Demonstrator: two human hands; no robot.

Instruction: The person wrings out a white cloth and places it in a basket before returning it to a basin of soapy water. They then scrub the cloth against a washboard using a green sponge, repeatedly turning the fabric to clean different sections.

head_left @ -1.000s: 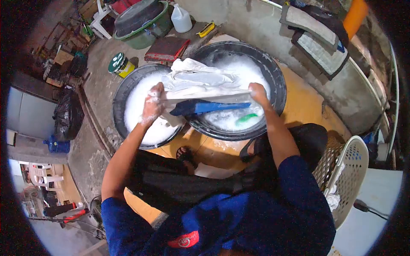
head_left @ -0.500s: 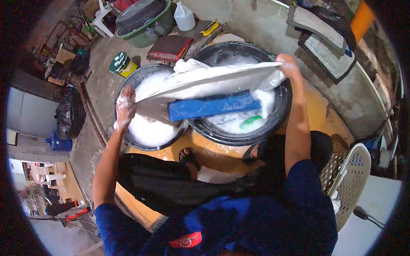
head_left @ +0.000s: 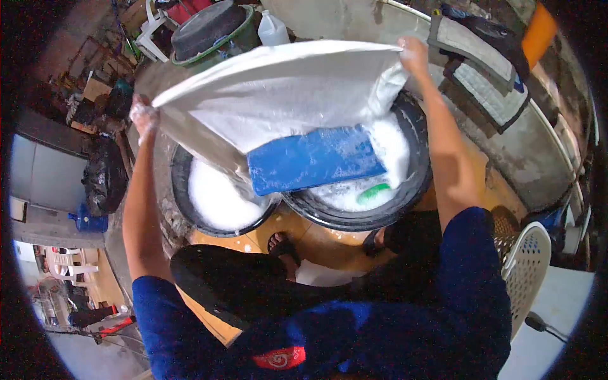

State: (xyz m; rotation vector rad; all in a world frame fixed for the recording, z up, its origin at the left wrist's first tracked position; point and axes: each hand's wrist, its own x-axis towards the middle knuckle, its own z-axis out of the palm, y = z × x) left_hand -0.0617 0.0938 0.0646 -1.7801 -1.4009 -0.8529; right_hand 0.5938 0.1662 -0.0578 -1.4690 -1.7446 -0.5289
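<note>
A wet white cloth is stretched wide between my two hands, raised above two dark tubs. My left hand, flecked with suds, is closed on its left corner. The right corner is pinched in my right hand. Below the cloth, a blue board with foam on it lies across the right tub, its left end reaching over the left tub. White foam fills much of the left tub. Near the front of the right tub, a green brush-like thing sits in suds.
A green basin with a dark tub and a white jug stand at the back. Grey mats hang over the low wall at right. A perforated basket is by my right side, and a black bag lies at left.
Both hands have lifted the cloth up and away from me, the left also moving outward. More of the cloth is spread open, and more of the blue board shows.
</note>
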